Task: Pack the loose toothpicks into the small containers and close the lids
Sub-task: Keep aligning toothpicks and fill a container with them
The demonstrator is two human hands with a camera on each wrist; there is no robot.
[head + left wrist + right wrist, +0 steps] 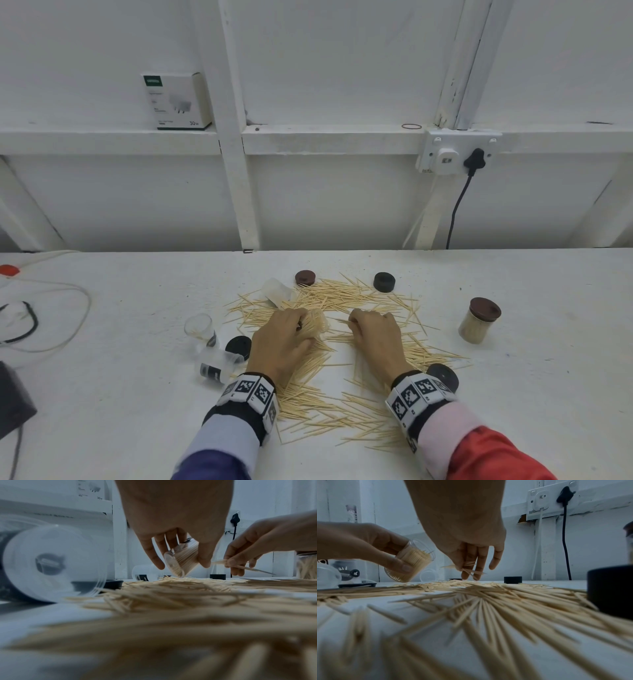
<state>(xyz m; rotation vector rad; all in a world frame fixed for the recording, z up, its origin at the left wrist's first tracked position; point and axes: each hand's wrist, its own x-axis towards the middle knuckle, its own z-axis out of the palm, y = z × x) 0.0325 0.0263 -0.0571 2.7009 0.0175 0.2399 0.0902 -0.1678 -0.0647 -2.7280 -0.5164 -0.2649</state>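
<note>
two hands, left hand (281, 339) gripping clear round container (412, 562) of toothpicks, right hand (375, 334) pinching thin wooden toothpicks (469, 568)

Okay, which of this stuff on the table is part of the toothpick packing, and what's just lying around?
Part of the job:
loose toothpicks
held container in left hand
toothpicks pinched by right hand
empty containers
loose lids
filled, lidded container

Lying about:
charger box
cables
wall socket

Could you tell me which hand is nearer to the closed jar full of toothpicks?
Right. The right hand gathers toothpicks in the pile beside the closed jar; the left hand, holding a clear cup, is farther off, beyond the right hand.
</note>
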